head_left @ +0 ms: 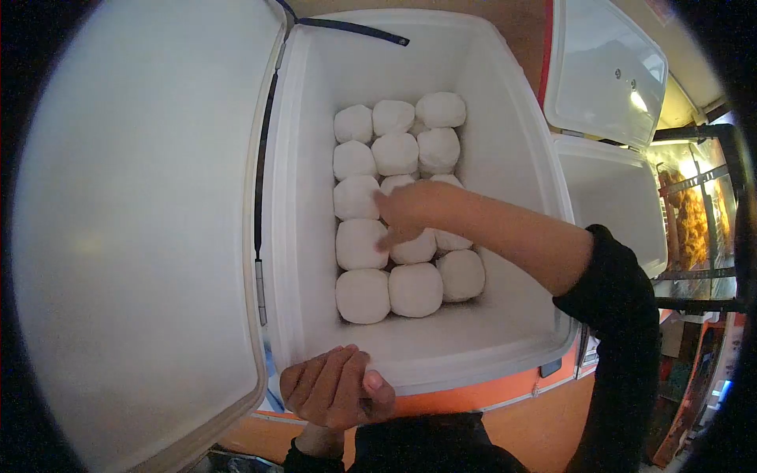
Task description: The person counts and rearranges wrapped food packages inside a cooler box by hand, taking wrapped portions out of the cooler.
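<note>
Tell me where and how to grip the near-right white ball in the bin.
I'd come from above and cup the near-right ball around its near and right sides. Its rounded top is exposed, and some space shows toward the bin's right wall, while its left neighbour crowds the other side.

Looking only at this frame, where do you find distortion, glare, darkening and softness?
Head view: corners darken to black, and the white chest's rim bows as if through a wide lens; head view: a bright glint sits on the raised lid at right, near a warm-lit case; head view: the right hand looks slightly soft, cause unclear.
</note>
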`<state>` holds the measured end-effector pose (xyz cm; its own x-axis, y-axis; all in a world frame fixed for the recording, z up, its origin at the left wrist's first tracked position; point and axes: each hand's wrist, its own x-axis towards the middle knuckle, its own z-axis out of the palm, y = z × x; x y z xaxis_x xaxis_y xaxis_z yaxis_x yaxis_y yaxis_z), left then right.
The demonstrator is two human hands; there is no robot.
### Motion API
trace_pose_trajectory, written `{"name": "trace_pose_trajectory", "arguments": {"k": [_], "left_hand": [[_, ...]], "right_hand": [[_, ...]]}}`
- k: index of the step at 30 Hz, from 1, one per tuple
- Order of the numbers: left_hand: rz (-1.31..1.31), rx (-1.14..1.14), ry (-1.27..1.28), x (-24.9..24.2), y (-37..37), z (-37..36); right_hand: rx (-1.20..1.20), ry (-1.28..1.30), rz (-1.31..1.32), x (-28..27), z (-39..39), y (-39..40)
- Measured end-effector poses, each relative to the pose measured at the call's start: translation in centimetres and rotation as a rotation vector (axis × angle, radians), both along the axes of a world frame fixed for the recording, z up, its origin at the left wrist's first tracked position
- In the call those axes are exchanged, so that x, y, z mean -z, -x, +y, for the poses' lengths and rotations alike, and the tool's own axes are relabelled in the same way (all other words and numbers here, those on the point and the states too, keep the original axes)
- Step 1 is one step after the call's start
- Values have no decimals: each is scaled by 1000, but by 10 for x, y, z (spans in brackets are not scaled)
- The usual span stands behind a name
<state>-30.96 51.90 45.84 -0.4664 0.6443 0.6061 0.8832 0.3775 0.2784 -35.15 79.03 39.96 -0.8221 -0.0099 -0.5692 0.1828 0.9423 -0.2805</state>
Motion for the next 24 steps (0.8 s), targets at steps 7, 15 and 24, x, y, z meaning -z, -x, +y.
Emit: {"name": "trace_pose_trajectory", "arguments": {"k": [7, 15, 24], "left_hand": [[48, 28, -16, 1, 2, 2], [11, -2, 75, -3, 1, -5], [43, 17, -26, 1, 6, -3]], "right_hand": [[173, 7, 179, 28, -66, -2], [126, 361, 38, 47, -28, 34], [83, 309, -259, -42, 21, 32]]}}
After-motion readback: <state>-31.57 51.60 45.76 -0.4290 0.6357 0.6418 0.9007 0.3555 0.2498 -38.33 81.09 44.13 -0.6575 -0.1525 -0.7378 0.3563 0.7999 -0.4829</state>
